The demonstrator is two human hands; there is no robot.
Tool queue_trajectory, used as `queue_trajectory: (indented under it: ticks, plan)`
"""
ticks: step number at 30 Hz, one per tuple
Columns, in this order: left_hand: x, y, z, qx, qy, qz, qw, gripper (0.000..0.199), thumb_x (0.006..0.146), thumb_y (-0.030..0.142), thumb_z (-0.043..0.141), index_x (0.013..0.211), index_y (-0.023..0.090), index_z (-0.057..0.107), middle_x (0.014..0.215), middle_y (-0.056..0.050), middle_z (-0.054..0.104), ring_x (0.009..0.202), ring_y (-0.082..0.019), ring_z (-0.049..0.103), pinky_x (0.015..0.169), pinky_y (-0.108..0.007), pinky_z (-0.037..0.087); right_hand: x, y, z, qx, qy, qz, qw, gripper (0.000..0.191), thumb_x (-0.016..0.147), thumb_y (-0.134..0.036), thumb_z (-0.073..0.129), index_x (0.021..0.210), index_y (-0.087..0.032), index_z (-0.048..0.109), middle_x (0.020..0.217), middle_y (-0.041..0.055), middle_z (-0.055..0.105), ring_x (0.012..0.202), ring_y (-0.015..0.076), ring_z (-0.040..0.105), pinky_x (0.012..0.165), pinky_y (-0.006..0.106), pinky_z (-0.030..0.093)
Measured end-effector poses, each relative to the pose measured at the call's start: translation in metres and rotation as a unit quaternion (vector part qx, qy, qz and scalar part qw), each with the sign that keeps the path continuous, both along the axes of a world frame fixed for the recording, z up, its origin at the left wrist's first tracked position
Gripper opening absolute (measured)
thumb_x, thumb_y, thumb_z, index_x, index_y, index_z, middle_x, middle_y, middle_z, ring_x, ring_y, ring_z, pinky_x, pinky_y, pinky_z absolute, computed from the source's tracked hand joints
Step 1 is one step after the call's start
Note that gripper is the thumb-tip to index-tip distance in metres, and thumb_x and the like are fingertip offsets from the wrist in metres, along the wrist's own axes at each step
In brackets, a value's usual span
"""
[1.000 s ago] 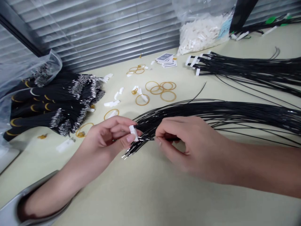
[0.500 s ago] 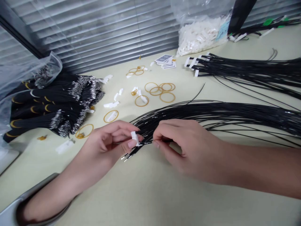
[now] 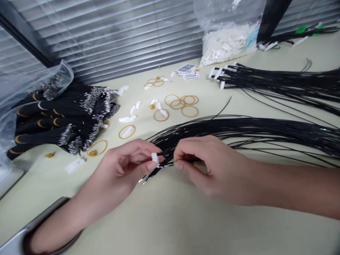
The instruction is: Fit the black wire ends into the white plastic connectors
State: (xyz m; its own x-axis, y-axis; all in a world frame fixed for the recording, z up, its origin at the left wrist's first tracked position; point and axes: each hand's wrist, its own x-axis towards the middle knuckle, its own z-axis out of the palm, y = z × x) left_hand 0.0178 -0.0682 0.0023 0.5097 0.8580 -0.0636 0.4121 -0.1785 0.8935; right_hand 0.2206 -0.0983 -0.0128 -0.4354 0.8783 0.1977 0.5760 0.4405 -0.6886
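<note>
My left hand pinches a small white connector between thumb and fingers. Just to its right, my right hand is closed on a thin black wire, whose metal tip points at the connector; whether the tip touches it cannot be made out. Behind both hands a long bundle of black wires curves away to the right. A few silvery wire ends stick out below my left fingertips.
Banded wire bundles lie at the left by a clear bag. Rubber bands, white scraps and cards are scattered behind. A bag of white connectors and wires with white connectors are at the back right.
The view has shifted slightly. The metal tip now shows a little more clearly between my hands, which keep nearly the same pose and grip.
</note>
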Motion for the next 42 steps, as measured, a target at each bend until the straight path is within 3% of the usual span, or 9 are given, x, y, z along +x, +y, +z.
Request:
queue_trajectory:
  ticks: [4, 10, 15, 23, 31, 35, 37, 42]
  plan:
    - [0.000, -0.001, 0.000, 0.009, 0.007, 0.003, 1.000, 0.010, 0.082, 0.020, 0.062, 0.092, 0.023, 0.063, 0.071, 0.001, 0.067, 0.062, -0.009, 0.057, 0.053, -0.014, 0.043, -0.001, 0.000, 0.001, -0.012, 0.000, -0.012, 1.000, 0.009, 0.074, -0.009, 0.050, 0.069, -0.016, 0.053, 0.062, -0.0046, 0.051, 0.054, 0.0062, 0.037, 0.048, 0.022, 0.027]
    - [-0.002, -0.003, 0.000, 0.029, 0.010, -0.011, 0.999, 0.009, 0.082, 0.022, 0.062, 0.091, 0.023, 0.064, 0.074, 0.000, 0.068, 0.063, -0.010, 0.059, 0.053, -0.016, 0.044, 0.000, 0.004, 0.009, -0.156, 0.047, -0.008, 0.987, 0.014, 0.079, -0.017, 0.049, 0.066, -0.016, 0.053, 0.054, -0.0041, 0.046, 0.045, 0.0057, 0.037, 0.038, 0.018, 0.025]
    - [-0.003, -0.003, -0.001, 0.049, 0.011, -0.017, 0.999, 0.010, 0.083, 0.021, 0.061, 0.091, 0.027, 0.064, 0.081, 0.002, 0.068, 0.069, -0.009, 0.061, 0.057, -0.014, 0.046, 0.000, 0.006, 0.013, -0.201, 0.056, 0.000, 0.978, 0.014, 0.080, -0.020, 0.048, 0.068, -0.016, 0.055, 0.055, -0.0037, 0.049, 0.046, 0.0063, 0.039, 0.037, 0.018, 0.027]
    - [0.002, -0.005, 0.000, 0.005, 0.003, 0.002, 1.000, 0.010, 0.082, 0.022, 0.061, 0.091, 0.021, 0.062, 0.073, -0.001, 0.068, 0.063, -0.010, 0.058, 0.052, -0.016, 0.043, -0.005, 0.000, 0.001, -0.038, -0.003, -0.020, 0.999, 0.008, 0.073, -0.011, 0.050, 0.067, -0.016, 0.053, 0.058, -0.0054, 0.050, 0.052, 0.0065, 0.037, 0.048, 0.022, 0.026]
    - [0.003, -0.003, 0.001, -0.011, 0.004, 0.008, 1.000, 0.011, 0.082, 0.022, 0.059, 0.093, 0.018, 0.060, 0.075, -0.002, 0.068, 0.067, -0.012, 0.061, 0.054, -0.017, 0.044, -0.005, 0.001, 0.002, -0.046, 0.019, -0.001, 0.999, 0.009, 0.077, -0.013, 0.049, 0.069, -0.016, 0.053, 0.063, -0.0051, 0.052, 0.054, 0.0061, 0.039, 0.051, 0.022, 0.028]
    - [0.001, -0.001, 0.003, -0.016, -0.017, 0.017, 1.000, 0.010, 0.082, 0.022, 0.060, 0.092, 0.018, 0.059, 0.077, -0.001, 0.067, 0.068, -0.010, 0.060, 0.056, -0.016, 0.044, -0.005, -0.001, 0.002, -0.022, 0.025, 0.013, 0.999, 0.016, 0.081, -0.017, 0.049, 0.095, -0.016, 0.056, 0.067, -0.0046, 0.054, 0.058, 0.0076, 0.045, 0.054, 0.021, 0.032]
    - [0.001, 0.000, 0.004, -0.025, -0.022, 0.023, 0.999, 0.013, 0.082, 0.024, 0.062, 0.093, 0.018, 0.059, 0.080, -0.002, 0.067, 0.070, -0.011, 0.061, 0.057, -0.017, 0.045, -0.005, -0.002, 0.000, 0.037, 0.006, 0.024, 0.999, 0.022, 0.081, -0.016, 0.051, 0.102, -0.014, 0.054, 0.071, -0.0027, 0.056, 0.062, 0.0092, 0.048, 0.057, 0.022, 0.034]
    - [-0.002, 0.001, 0.004, -0.050, -0.045, 0.038, 0.997, 0.020, 0.081, 0.027, 0.063, 0.097, 0.016, 0.058, 0.081, -0.003, 0.065, 0.068, -0.012, 0.059, 0.056, -0.020, 0.044, -0.004, -0.004, -0.004, 0.223, -0.033, 0.025, 0.974, 0.017, 0.083, -0.022, 0.054, 0.093, -0.011, 0.062, 0.083, 0.0067, 0.057, 0.078, 0.0154, 0.050, 0.074, 0.030, 0.042]
